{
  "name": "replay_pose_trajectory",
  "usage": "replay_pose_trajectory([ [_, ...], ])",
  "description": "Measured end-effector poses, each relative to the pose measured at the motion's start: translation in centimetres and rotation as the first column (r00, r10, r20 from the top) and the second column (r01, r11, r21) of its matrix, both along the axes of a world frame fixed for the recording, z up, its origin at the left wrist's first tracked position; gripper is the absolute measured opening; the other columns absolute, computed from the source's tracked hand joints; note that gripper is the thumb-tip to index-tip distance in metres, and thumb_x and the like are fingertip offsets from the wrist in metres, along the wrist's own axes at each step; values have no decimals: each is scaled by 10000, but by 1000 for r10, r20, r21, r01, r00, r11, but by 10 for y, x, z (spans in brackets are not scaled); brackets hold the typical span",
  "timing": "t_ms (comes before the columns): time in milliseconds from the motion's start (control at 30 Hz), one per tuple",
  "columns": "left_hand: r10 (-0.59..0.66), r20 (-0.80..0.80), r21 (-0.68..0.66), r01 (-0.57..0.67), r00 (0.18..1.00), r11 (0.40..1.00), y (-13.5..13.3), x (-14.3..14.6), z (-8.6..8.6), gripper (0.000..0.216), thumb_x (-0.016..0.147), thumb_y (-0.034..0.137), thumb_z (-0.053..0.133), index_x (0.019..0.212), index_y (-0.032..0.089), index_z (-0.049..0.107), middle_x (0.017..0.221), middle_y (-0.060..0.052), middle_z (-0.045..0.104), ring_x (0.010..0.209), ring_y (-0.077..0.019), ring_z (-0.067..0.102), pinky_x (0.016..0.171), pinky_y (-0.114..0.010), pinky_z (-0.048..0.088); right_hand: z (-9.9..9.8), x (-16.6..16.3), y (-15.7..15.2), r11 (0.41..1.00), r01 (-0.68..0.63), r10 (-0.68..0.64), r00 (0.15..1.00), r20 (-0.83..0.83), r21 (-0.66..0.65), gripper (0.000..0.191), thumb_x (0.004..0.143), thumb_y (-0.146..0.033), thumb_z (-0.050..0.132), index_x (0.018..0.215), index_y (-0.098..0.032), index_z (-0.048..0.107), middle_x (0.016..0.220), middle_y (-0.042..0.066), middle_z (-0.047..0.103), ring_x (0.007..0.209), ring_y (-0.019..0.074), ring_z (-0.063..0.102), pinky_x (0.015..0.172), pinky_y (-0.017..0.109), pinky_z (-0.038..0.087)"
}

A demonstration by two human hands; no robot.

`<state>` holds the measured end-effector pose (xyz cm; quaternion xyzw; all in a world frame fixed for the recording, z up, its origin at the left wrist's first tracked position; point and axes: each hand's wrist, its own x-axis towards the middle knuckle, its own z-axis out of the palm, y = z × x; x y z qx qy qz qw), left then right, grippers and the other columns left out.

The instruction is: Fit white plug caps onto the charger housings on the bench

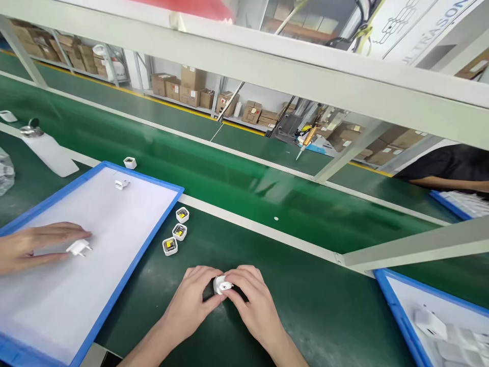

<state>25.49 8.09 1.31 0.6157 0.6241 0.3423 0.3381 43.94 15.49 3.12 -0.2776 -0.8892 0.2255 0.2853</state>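
Note:
Both my hands meet over the green mat near the front edge. My left hand (193,300) and my right hand (254,300) are closed together on one small white plug adapter (222,284), fingertips pinching it from both sides. Three open white adapter shells with yellow parts inside (176,232) lie in a row just left of and beyond my hands. A blue-rimmed white tray (160,224) sits to my left, with a white plug part (121,184) on it.
Another person's hand (36,247) rests on the left tray by a white plug (79,247). A white shell (130,162) lies beyond that tray, a white bottle (48,149) at far left. A second blue tray (397,311) with white parts is at right. The green conveyor (244,178) runs behind.

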Motion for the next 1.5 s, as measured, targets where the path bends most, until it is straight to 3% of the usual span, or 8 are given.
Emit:
replay_pose_trajectory([
  [133, 36, 29, 38, -37, 999, 999, 0, 4, -4, 186, 958, 286, 654, 1143, 269, 659, 1186, -30, 701, 1100, -227, 631, 960, -392, 502, 7, -2, -1, 996, 39, -48, 991, 124, 75, 140, 1037, -207, 525, 1025, -236, 662, 1179, 105, 639, 1081, 263, 605, 861, 425, 570],
  [333, 42, 51, 47, -44, 998, 998, -1, 3, -6, 206, 920, 213, 684, 1117, 264, 650, 1162, -10, 707, 1080, -220, 634, 961, -389, 476, 25, -6, 4, 984, -65, 14, 959, 285, 168, 172, 1039, -161, 474, 1012, -210, 637, 1093, 110, 634, 994, 258, 575, 790, 405, 502],
  [667, 73, 64, 79, -78, 995, 994, 2, 4, -6, 177, 900, 204, 707, 1061, 254, 650, 1089, 10, 732, 1027, -206, 665, 943, -368, 473, 25, -9, 13, 982, -166, 135, 947, 292, 84, 194, 1066, -161, 459, 1029, -207, 645, 1017, 74, 679, 921, 217, 565, 787, 378, 449],
  [833, 65, 70, 71, -70, 995, 995, 1, 4, -14, 207, 929, 247, 680, 1133, 250, 644, 1165, -12, 723, 1084, -224, 645, 990, -395, 459, 11, -8, 12, 994, -112, 105, 968, 228, 18, 166, 1067, -185, 487, 1026, -213, 646, 990, 64, 683, 905, 215, 571, 801, 380, 461],
  [1000, 113, 250, -176, -69, 962, 982, -6, -3, -6, 519, 920, 344, 667, 1411, 280, 511, 1257, -26, 704, 1301, -277, 517, 1073, -429, 426, -6, 7, 1, 987, 5, -2, 1000, 18, -158, 170, 1052, -348, 566, 1181, -254, 623, 1042, 62, 664, 932, 211, 623, 803, 340, 536],
  [1133, 148, 557, -294, 27, 817, 955, -14, -2, 12, 606, 911, 376, 639, 1460, 257, 411, 1167, -28, 726, 1205, -225, 601, 1093, -389, 418, -6, 21, -19, 983, -30, 19, 998, -62, -181, 536, 940, -487, 719, 1403, -293, 533, 1311, 106, 582, 1181, 263, 601, 976, 377, 543],
  [1267, 136, 691, -309, 121, 710, 943, -21, 10, 20, 679, 890, 440, 651, 1466, 221, 367, 1091, -34, 731, 1073, -194, 659, 1030, -333, 475, -1, 22, -46, 989, -29, 13, 995, -103, -146, 436, 959, -250, 708, 1367, -314, 568, 1292, 90, 604, 1206, 251, 581, 1028, 393, 512],
  [1500, 125, 609, -280, 64, 783, 958, -42, 28, 1, 718, 899, 670, 604, 1434, 218, 443, 1136, -62, 755, 1073, -205, 722, 1014, -287, 558, 18, 41, -83, 959, 148, -207, 949, -239, -241, 461, 884, -250, 801, 1306, -298, 622, 1204, 73, 687, 1112, 230, 635, 981, 380, 537],
])
